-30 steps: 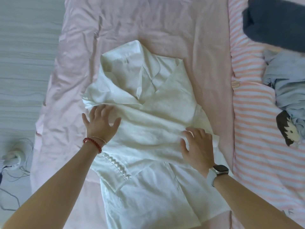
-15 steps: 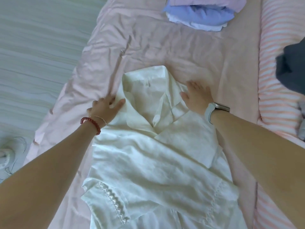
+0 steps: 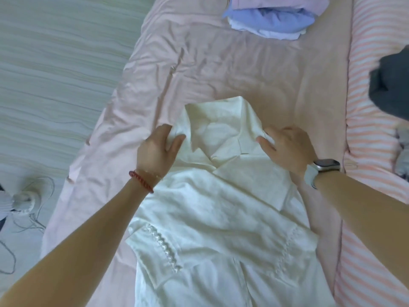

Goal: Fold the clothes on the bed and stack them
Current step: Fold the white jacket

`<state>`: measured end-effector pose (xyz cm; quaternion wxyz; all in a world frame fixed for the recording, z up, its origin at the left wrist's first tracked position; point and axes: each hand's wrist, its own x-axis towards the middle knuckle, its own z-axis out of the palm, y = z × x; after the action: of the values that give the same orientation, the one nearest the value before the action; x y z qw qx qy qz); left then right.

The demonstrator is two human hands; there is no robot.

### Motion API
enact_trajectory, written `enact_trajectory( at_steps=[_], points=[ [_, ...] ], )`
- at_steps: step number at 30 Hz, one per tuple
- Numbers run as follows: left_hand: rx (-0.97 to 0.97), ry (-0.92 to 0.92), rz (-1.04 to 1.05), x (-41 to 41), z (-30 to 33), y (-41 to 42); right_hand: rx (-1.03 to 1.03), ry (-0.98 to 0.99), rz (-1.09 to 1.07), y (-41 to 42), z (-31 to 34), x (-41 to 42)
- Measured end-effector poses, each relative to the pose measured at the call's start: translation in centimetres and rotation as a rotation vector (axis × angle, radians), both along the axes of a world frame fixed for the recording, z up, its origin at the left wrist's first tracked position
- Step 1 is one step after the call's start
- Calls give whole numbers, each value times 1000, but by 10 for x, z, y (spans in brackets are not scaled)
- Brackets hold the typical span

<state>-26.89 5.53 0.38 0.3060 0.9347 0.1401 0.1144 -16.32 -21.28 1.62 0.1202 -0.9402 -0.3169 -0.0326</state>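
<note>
A white collared shirt [image 3: 221,209] lies on the pink bed sheet [image 3: 221,69], its sleeves folded in across the front. My left hand [image 3: 158,149] pinches the shirt's left shoulder beside the collar, thumb over the cloth. At the right shoulder my right hand [image 3: 287,149] grips the fabric, fingers curled round its edge. A stack of folded clothes [image 3: 272,21], blue, white and pink, sits at the far end of the bed.
A pink-and-white striped blanket [image 3: 374,129] runs along the right side, with a dark garment [image 3: 391,85] and a grey one [image 3: 404,156] on it. The bed's left edge drops to a pale floor [image 3: 55,74], where a white device with cables [image 3: 24,200] lies.
Both hands moved from the shirt's middle up to its shoulders and now take hold of the fabric beside the collar. The view shifted up the bed, bringing the folded stack into sight.
</note>
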Motion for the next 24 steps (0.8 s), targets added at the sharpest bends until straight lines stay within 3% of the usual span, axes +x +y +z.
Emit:
enact_trajectory(
  at_steps=[4,10,12,15,16,18,20,22,24],
  points=[
    [225,-168,-194,-80,11,-17,82,-33,176,-44,8,-59],
    [272,-57,-414,-196,1,-42,-5,21,265,-110,-1,-159],
    [273,64,-525,-229,-4,-49,-69,110,240,-131,-5,-188],
    [208,575,-631,-263,-13,-56,-213,282,235,-155,-14,-218],
    [179,668,-625,-268,-12,-56,-243,299,246,-159,-14,-223],
    [107,504,-535,-267,-4,-60,-239,276,217,-159,-15,-228],
    [134,262,-300,-257,0,-62,-196,229,165,-146,-12,-226],
    [59,236,92,-236,-3,-64,-148,161,135,-124,-12,-221],
    [-189,333,491,-212,-9,-61,-138,129,130,-96,-15,-214]
  ],
)
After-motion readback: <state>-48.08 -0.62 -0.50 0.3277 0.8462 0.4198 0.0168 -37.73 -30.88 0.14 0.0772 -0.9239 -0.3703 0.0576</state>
